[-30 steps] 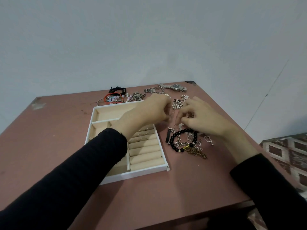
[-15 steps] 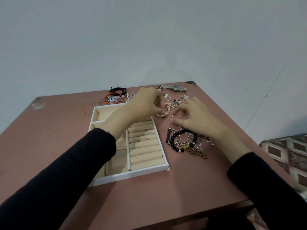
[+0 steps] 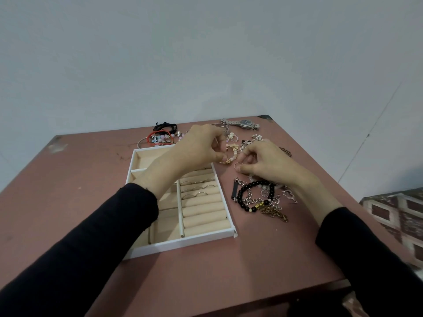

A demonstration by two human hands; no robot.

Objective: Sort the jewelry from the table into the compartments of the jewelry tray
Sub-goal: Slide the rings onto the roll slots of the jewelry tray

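Note:
A white jewelry tray (image 3: 207, 237) with beige lining lies on the table; several thin rings (image 3: 197, 187) sit in its roll slots. My left hand (image 3: 199, 149) reaches over the tray's far right corner, fingers curled, pinching a gold and pink bead bracelet (image 3: 231, 154). My right hand (image 3: 265, 163) is just to its right, thumb and forefinger pinching a small thin ring (image 3: 237, 165). A black bead bracelet (image 3: 254, 193) lies with tangled chains (image 3: 272, 207) below my right hand.
A silver watch (image 3: 243, 124) lies at the table's far edge, with pearl and flower pieces (image 3: 248, 140) in front of it. Red, black and pastel bracelets (image 3: 161, 136) lie behind the tray. A patterned surface (image 3: 398, 213) stands off the table's right side.
My left hand moved away from me, off the ring rolls to the tray's far right corner, and took hold of the gold bracelet. My right hand shifted slightly and pinches a small ring.

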